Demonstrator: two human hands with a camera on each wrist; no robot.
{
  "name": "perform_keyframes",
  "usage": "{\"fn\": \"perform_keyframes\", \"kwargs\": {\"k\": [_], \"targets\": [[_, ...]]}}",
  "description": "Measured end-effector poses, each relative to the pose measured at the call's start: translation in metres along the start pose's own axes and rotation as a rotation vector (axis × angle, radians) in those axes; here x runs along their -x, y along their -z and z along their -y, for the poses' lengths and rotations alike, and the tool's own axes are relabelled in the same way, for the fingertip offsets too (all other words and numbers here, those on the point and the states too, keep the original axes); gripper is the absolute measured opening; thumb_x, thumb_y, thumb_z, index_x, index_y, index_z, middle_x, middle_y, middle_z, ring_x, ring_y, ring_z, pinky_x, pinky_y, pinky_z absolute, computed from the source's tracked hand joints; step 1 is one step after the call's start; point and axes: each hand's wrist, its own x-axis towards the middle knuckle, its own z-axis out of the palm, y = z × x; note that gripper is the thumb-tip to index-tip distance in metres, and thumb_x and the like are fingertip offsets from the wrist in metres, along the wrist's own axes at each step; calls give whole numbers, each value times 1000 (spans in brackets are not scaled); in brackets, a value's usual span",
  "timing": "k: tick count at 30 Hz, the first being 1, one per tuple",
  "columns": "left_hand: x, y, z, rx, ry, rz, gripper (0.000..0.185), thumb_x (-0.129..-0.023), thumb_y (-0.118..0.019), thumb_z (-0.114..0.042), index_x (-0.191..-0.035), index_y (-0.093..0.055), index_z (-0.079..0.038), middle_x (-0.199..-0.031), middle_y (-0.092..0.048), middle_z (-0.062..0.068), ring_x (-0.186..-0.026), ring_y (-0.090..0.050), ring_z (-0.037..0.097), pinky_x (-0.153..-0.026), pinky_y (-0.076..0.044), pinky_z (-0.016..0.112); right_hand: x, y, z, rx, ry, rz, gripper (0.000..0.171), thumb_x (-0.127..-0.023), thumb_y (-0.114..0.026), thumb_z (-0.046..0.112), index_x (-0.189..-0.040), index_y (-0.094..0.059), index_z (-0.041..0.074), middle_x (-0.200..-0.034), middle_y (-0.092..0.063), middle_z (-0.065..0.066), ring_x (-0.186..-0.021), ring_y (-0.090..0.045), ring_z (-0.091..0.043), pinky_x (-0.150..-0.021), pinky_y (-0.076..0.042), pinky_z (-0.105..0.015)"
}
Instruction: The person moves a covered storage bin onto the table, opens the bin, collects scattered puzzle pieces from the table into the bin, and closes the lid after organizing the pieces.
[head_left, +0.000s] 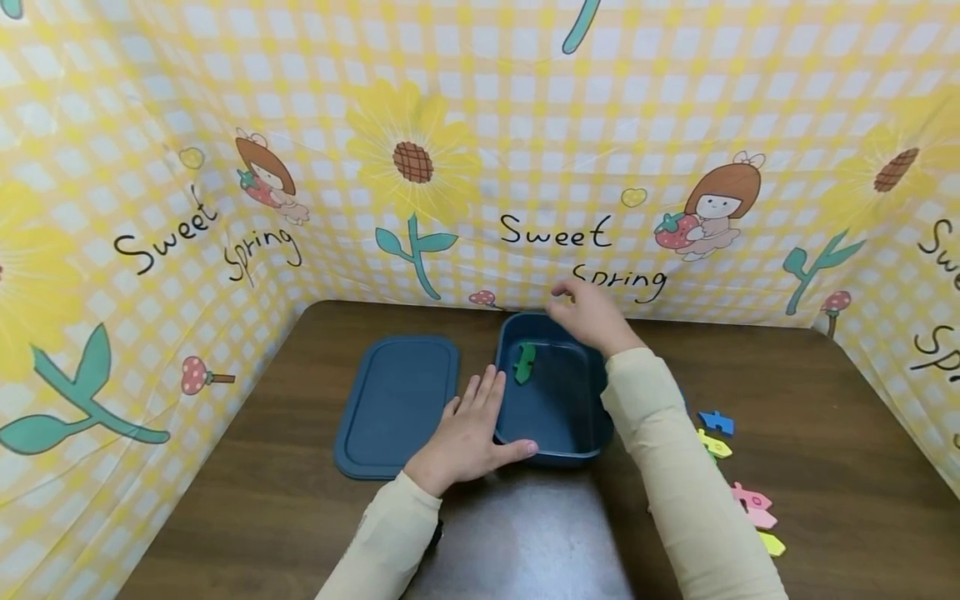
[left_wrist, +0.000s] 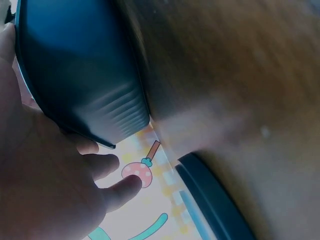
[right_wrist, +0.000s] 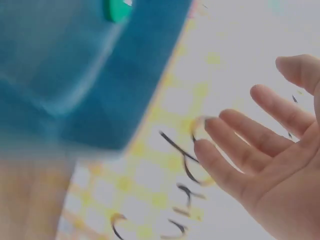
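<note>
Head view: left hand (head_left: 468, 433) lies flat, fingers straight, steadying the blue box (head_left: 553, 396) mid-counter; right hand (head_left: 592, 317) hovers over its far rim, fingers relaxed and empty; green piece (head_left: 524, 363) lies inside. Left wrist: fingers (left_wrist: 107, 165) spread beside the box (left_wrist: 80, 70). Right wrist: fingers (right_wrist: 240, 150) splayed. Likely fetching another foam piece (head_left: 716, 422) at the right edge.

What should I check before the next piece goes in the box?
1. Box open, lid lying beside it: ok.
2. Left hand steadies the box, fingers flat on its rim: ok.
3. Right hand empty, fingers relaxed above the far rim: ok.
4. Green piece inside the box: ok.
5. Loose pieces on the table, right of the box: ok.
6. Pieces hidden under the right sleeve: cannot tell.
</note>
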Motion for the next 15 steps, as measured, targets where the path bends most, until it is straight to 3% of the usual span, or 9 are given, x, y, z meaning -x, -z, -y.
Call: {"fn": "perform_keyframes", "kwargs": {"k": [6,15], "targets": [[-1,-1,1,2,2,-4,110,-90,-54,-75,-163,-6,-9,-169,1,7,-153,-2,34,-116,-13,62,20,36,-14,-27,3,10,41,-102,-60,31,-132,-61,4,-128,-63,-19,-119,-58,-35,-98,-46,-53],[-2,-3,2,9,1,-5,110,-90,-54,-75,-163,-4,-10,-169,2,8,-153,-1,33,-116,-12,62,59,65,-63,67,33,73,38,-102,-61,26,-131,-62,2,-121,-68,-20,-115,-60,-38,-94,-47,-55]]}}
